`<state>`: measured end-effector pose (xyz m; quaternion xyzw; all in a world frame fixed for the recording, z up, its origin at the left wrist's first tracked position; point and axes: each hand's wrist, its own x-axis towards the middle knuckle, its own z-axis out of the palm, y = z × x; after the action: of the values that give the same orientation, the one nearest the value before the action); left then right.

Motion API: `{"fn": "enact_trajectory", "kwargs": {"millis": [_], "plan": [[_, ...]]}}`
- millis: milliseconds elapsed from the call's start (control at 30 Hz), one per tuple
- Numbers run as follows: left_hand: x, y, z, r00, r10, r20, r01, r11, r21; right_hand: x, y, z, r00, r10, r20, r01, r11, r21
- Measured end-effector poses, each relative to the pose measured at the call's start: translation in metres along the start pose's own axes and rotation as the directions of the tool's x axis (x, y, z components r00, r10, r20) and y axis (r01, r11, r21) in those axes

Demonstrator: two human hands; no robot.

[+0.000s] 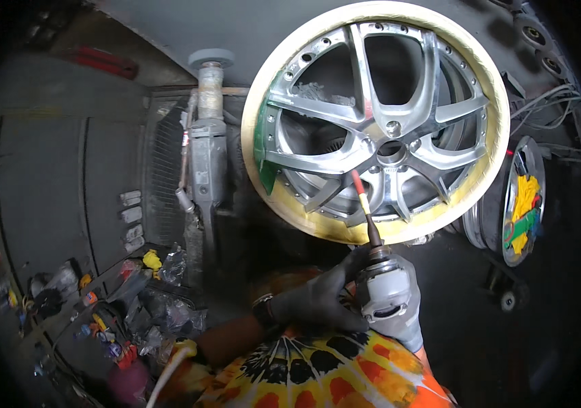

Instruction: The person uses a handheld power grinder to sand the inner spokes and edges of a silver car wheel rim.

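Observation:
A silver spoked alloy wheel (394,117) stands upright before me, its outer lip (253,129) covered in cream masking tape. A strip of green tape (261,139) is stuck to the left side of the rim. My right hand (409,316), in a light grey glove, is wrapped round the body of a die grinder (387,292). My left hand (317,299), in a dark grey glove, grips the grinder's front end near the collar, its fingers partly hidden. The slim shank ends in a red tip (357,180) at a lower spoke near the hub; contact is unclear.
Left of the wheel stands a grey machine column (209,156) with a round disc on top. At the right another wheel rim (513,255) holds yellow cloth and a green item. Plastic bags (168,316) and mixed clutter lie at lower left. Cables (549,102) hang at upper right.

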<state>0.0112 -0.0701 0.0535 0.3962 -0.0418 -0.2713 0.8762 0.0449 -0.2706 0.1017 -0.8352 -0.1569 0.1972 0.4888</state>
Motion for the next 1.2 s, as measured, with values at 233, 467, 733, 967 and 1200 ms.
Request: {"fn": "enact_trajectory", "kwargs": {"millis": [233, 467, 733, 967, 1200], "plan": [[0.004, -0.025, 0.037, 0.984, 0.02, -0.175, 0.03, 0.959, 0.281, 0.02, 0.011, -0.039, 0.922, -0.351, 0.164, 0.385, 0.875, -0.295], [0.013, -0.04, 0.057, 0.996, 0.083, -0.02, -0.066, 0.902, 0.427, -0.024, 0.007, -0.047, 0.966, -0.258, 0.007, 0.258, 0.966, 0.025], [-0.046, -0.062, 0.087, 0.964, 0.259, 0.059, -0.229, 0.697, 0.68, -0.093, 0.001, -0.006, 0.958, -0.286, 0.031, 0.196, 0.729, 0.656], [-0.131, -0.109, 0.094, 0.965, 0.117, -0.234, 0.151, 0.48, 0.864, -0.175, 0.012, 0.04, 0.953, -0.301, 0.02, 0.299, 0.95, 0.09], [-0.235, -0.135, 0.074, 0.815, 0.287, -0.504, 0.278, 0.569, 0.774, -0.205, -0.026, 0.041, 0.95, -0.311, 0.002, 0.31, 0.947, 0.087]]}}
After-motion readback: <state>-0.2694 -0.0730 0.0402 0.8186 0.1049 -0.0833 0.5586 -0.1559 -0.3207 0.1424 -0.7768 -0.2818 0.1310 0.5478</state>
